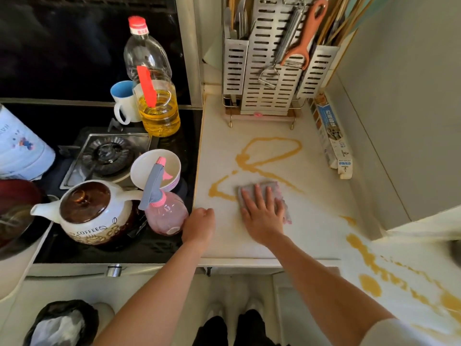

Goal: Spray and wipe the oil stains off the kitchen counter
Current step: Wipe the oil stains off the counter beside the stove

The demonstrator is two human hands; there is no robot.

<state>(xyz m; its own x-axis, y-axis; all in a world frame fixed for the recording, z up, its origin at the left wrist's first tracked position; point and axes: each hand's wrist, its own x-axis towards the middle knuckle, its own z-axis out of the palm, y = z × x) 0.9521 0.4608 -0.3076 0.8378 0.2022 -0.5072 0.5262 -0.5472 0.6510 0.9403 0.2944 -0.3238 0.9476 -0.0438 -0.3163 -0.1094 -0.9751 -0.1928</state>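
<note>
1. Grey cloth lies flat on the desk, about midway between its left and right edges and closer to the near edge. The right hand presses it down, fingers straight and slightly spread, tips pointing at the far edge.
2. The left hand is curled into a fist with nothing visibly in it. It sits at the desk's left edge, just beside the pink spray bottle, which stands upright on the black hob.
3. The oil stains start right at the cloth. A V-shaped streak meets its left side and runs toward the left edge. A larger loop lies beyond the fingertips toward the far edge, and its tail slants past the cloth's far right corner.
4. The right hand is the nearer 1 and already has the cloth, so the next stroke probably goes forward or leftward along those streaks.
5. A 2nd patch streaks the near right corner, well apart from the cloth, with its long axis running diagonally toward that corner.
6. The desk top is pale and smooth, so the oil will likely smear before it lifts. Whether it has been sprayed I cannot tell.
7. A steel utensil rack stands at the far edge and a long carton lies along the right edge against the wall. An oil bottle and a coffee pot crowd the hob.
</note>
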